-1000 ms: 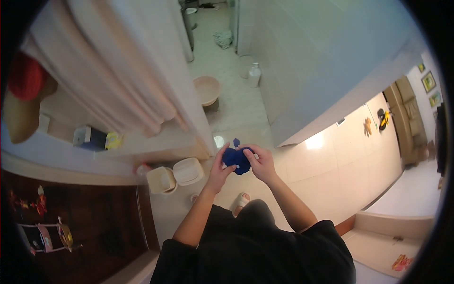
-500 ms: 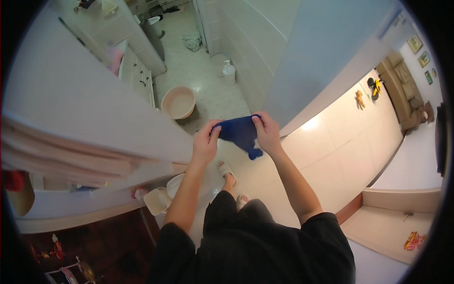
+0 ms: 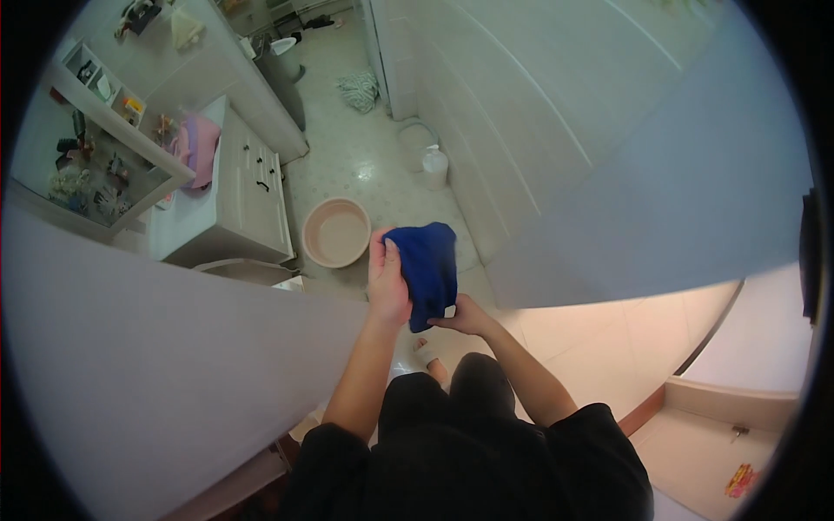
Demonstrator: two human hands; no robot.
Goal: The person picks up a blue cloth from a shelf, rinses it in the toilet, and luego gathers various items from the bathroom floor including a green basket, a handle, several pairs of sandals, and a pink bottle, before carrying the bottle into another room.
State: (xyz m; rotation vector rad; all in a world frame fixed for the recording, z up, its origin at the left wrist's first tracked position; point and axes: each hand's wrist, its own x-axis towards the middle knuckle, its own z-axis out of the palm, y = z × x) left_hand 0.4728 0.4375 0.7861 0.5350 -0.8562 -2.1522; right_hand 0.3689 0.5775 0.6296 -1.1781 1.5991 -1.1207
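A small dark blue cloth (image 3: 427, 260) hangs between my two hands, its exact kind not plain from its shape. My left hand (image 3: 388, 282) is closed on its left edge, thumb lying over the fabric. Lower down, my right hand (image 3: 466, 314) pinches the cloth at its bottom right corner. Beyond the cloth, to the left, a pale pink plastic basin (image 3: 337, 233) sits on the bathroom floor; what it contains, if anything, I cannot make out.
A white vanity cabinet (image 3: 252, 187) with a pink bag (image 3: 198, 149) on top stands at the left. A white pump bottle (image 3: 434, 168) is by the right wall. A crumpled patterned cloth (image 3: 359, 91) lies farther back. Wall edges flank the doorway.
I have moved forward into the doorway, nearer the basin. The cloth has turned from stretched sideways to hanging lengthwise; my right hand has dropped to its lower corner.
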